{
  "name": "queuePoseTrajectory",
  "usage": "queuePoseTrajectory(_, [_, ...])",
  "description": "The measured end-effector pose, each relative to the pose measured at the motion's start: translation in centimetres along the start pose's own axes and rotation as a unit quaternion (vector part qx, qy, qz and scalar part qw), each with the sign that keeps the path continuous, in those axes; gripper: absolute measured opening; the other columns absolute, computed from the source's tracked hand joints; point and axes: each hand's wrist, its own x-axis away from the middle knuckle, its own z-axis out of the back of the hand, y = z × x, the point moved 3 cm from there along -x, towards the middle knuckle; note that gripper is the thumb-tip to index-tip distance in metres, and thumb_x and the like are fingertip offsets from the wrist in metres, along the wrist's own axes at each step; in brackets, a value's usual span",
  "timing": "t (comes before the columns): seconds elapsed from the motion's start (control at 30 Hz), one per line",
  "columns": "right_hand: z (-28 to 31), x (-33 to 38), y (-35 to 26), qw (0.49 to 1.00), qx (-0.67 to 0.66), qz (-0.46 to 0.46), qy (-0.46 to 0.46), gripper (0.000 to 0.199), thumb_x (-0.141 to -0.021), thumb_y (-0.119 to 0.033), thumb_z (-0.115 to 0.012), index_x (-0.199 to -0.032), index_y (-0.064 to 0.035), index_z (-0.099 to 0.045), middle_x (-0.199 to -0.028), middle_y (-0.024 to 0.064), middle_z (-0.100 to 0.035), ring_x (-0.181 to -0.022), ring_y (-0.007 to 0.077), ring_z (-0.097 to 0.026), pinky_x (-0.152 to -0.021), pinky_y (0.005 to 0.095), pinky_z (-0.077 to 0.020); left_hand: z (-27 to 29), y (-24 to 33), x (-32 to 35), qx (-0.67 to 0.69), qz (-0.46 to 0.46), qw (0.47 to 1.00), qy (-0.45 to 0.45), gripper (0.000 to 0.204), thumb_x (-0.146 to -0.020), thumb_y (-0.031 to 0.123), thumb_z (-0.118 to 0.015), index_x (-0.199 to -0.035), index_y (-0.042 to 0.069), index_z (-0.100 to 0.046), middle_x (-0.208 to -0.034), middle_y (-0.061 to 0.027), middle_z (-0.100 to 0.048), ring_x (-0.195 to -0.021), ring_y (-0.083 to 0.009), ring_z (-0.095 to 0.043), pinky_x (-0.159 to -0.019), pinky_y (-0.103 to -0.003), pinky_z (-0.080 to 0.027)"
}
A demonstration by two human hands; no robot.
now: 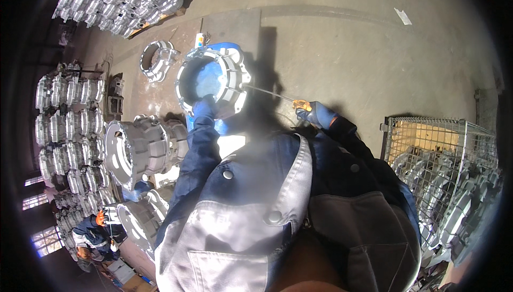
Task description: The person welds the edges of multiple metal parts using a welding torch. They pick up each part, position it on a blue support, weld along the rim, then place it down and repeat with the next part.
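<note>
A ring-shaped silver metal housing [233, 86] rests in front of me, tilted so its wide round opening shows a blue surface within. My left hand [204, 108], in a blue glove, grips its near rim; the fingertips blur against the blue inside. In an orange and dark blue glove, my right hand [310, 111] is closed round the end of a thin, straight metal rod tool [270, 93]. The tool's far tip meets the right flange of the housing. How the tool's handle is shaped cannot be seen under the fingers.
Another metal ring [156, 61] lies beyond on the left. Larger housings [141, 148] stand close by my left arm. Castings are stacked far left [69, 126] and on a pallet [123, 3]. A wire cage [427, 142] holds castings at right. Another person [91, 236] works lower left.
</note>
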Motion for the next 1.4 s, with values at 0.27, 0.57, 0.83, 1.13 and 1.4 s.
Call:
queuePoseTrajectory(0.27, [1.8, 0.7, -2.8, 0.992, 0.108, 0.019, -0.058, 0.029, -0.092, -0.025, -0.061, -0.114, -0.0057, -0.065, -0.089, 0.0034, -0.069, -0.078, 0.0101, -0.062, -0.071, 0.0260, -0.0497, 1.8, 1.1, 2.1, 0.052, -0.017, 0.989, 0.139, 0.035, -0.082, 0.030, -0.063, -0.112, 0.012, -0.066, -0.104, -0.0179, -0.068, -0.097, -0.0371, -0.065, -0.085, -0.043, -0.051])
queuePoseTrajectory(0.57, [-1.5, 0.5, -16.3, 0.838, 0.507, 0.155, -0.130, 0.035, -0.084, -0.043, -0.061, -0.098, -0.0118, -0.066, -0.087, 0.0165, -0.067, -0.083, 0.0363, -0.064, -0.073, 0.0448, -0.0482, -9.6, -5.1, 14.9, 0.274, 0.371, 0.841, 0.282, 0.036, -0.085, 0.035, -0.061, -0.114, 0.013, -0.063, -0.080, -0.0163, -0.069, -0.077, -0.0322, -0.067, -0.074, -0.042, -0.051])
queuePoseTrajectory(0.83, [-12.5, -4.0, -24.0, 0.714, 0.598, 0.332, -0.150, 0.041, -0.095, -0.043, -0.046, -0.088, -0.0090, -0.066, -0.085, 0.0127, -0.068, -0.076, 0.0303, -0.066, -0.068, 0.0429, -0.0511, -27.0, -7.1, 22.1, 0.432, 0.476, 0.762, 0.075, 0.029, -0.071, 0.031, -0.073, -0.096, 0.020, -0.066, -0.096, -0.0120, -0.070, -0.095, -0.0317, -0.065, -0.083, -0.043, -0.049])
queuePoseTrajectory(1.13, [-13.7, -11.0, -28.3, 0.753, 0.546, 0.363, -0.052, 0.048, -0.095, -0.050, -0.042, -0.103, -0.0105, -0.067, -0.094, 0.0183, -0.069, -0.090, 0.0356, -0.067, -0.079, 0.0450, -0.0510, -18.3, -7.7, 14.2, 0.624, 0.383, 0.646, 0.215, 0.020, -0.079, 0.024, -0.071, -0.093, 0.010, -0.065, -0.084, -0.0080, -0.069, -0.072, -0.0195, -0.066, -0.070, -0.032, -0.051])
queuePoseTrajectory(1.4, [-3.6, -11.6, -27.4, 0.780, 0.618, 0.082, 0.048, 0.061, -0.096, -0.057, -0.037, -0.092, -0.0052, -0.070, -0.083, 0.0204, -0.067, -0.083, 0.0398, -0.065, -0.073, 0.0458, -0.0517, 2.6, -3.9, 4.2, 0.789, 0.179, 0.524, 0.265, 0.029, -0.092, 0.027, -0.060, -0.102, 0.001, -0.064, -0.077, -0.0096, -0.066, -0.066, -0.0181, -0.062, -0.060, -0.026, -0.052])
